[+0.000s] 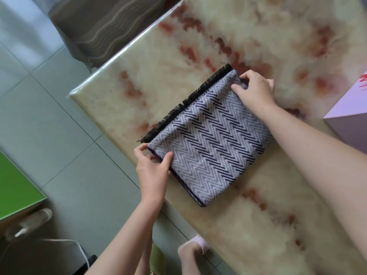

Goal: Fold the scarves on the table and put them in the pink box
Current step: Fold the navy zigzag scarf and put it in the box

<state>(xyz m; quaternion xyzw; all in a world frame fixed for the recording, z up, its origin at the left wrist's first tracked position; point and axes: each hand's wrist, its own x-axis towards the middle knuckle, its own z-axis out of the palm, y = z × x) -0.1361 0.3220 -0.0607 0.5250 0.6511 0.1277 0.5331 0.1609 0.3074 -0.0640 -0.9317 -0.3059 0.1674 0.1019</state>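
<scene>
Scarf [210, 143]: folded compact, fringe at ten o'clock.
Left hand [152, 169], right hand [256, 90]: each pinching a corner.
Pink box [349, 120]: three o'clock, scarf not yet in.

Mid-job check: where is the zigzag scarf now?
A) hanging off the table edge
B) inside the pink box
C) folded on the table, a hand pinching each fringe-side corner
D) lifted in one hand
C: the scarf lies folded on the table, the left hand and right hand each pinching a corner beside the fringe.
</scene>
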